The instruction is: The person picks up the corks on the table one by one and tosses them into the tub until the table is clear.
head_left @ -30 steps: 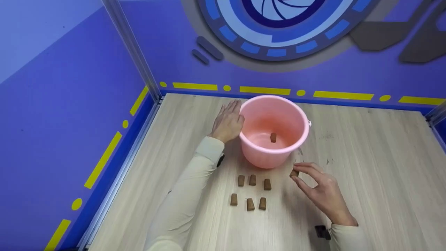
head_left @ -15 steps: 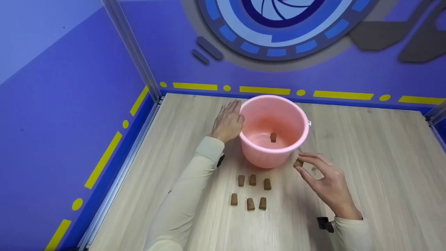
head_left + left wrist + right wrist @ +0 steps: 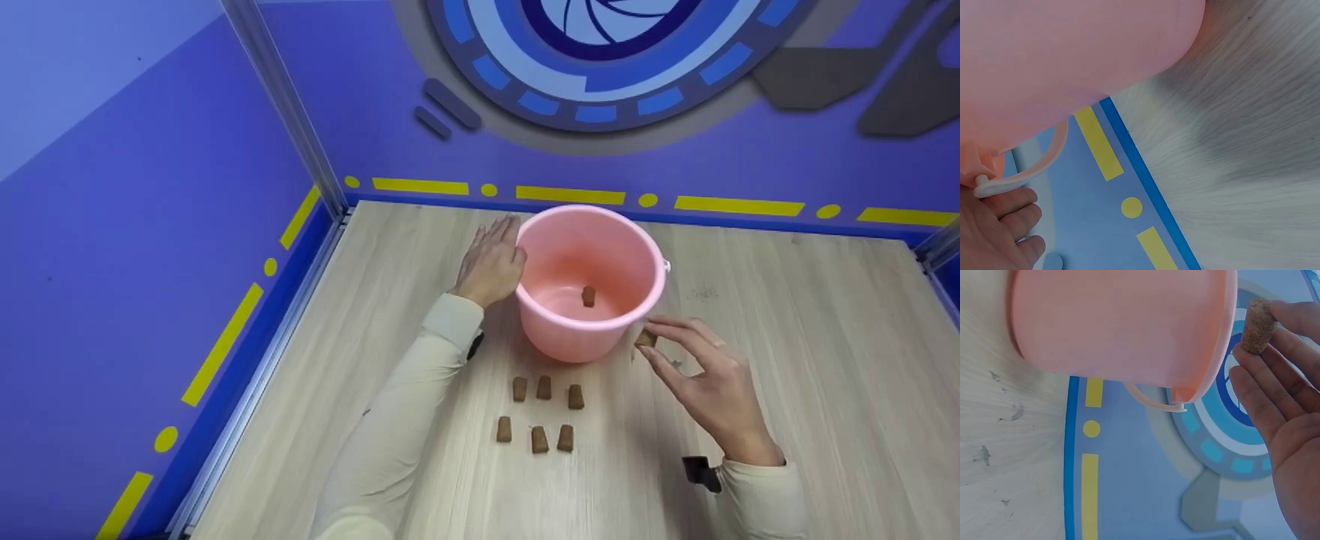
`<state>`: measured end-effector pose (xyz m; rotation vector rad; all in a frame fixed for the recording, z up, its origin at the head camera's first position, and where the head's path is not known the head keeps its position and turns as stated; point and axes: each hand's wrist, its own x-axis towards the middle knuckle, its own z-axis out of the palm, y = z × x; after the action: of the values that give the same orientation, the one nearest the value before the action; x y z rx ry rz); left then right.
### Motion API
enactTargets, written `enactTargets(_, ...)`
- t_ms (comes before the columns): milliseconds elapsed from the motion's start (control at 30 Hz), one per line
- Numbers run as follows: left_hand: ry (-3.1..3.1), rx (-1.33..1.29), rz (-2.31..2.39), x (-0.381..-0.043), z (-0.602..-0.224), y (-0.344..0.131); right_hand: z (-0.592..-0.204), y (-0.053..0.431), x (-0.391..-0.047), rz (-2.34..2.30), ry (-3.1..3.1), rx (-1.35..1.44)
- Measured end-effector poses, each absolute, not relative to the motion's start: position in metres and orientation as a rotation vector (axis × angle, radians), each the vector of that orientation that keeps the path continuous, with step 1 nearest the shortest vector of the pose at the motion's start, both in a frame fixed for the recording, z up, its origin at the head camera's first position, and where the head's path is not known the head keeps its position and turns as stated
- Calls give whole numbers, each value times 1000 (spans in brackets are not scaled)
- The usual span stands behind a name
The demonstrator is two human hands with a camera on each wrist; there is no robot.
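Note:
A pink plastic bucket (image 3: 581, 341) stands upright on the table, with one brown tapered cork (image 3: 589, 297) lying on its bottom. My left hand (image 3: 491, 262) rests against the left of its rim with fingers extended; the left wrist view shows the fingers by the bucket's handle (image 3: 1044, 163). At the bucket's front right, my right hand (image 3: 709, 382) pinches another cork (image 3: 1258, 327) between thumb and fingertips. That cork is raised off the table, close outside the rim. Several more corks (image 3: 544, 388) lie in two rows on the table before the bucket.
The wood-grain table (image 3: 825, 360) carries a few dark smudges (image 3: 1016, 412) right of the bucket. A purple-blue back wall (image 3: 360, 112) stands close behind the bucket, and a side wall (image 3: 135, 247) borders the table's left.
My right hand has risen and shifted slightly away and to the right with the pinched cork, nearer the bucket's rim. The left hand, bucket and corks on the table look unmoved.

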<state>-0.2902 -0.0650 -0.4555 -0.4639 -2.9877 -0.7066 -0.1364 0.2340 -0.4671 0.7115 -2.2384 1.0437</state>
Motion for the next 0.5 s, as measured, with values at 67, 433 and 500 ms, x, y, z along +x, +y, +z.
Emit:
enactTargets(67, -2982, -467, -703, -290, -456, -65, -465, 233, -137, 1037, -2250, 698)
enactTargets(433, -2999, -455, -698, -291, -456, -64, -455, 229, -144, 1024, -2178, 693)
enactTargets(500, -2999, -457, -694, -291, -456, -64, -453, 228, -146, 1027, -2170, 694)
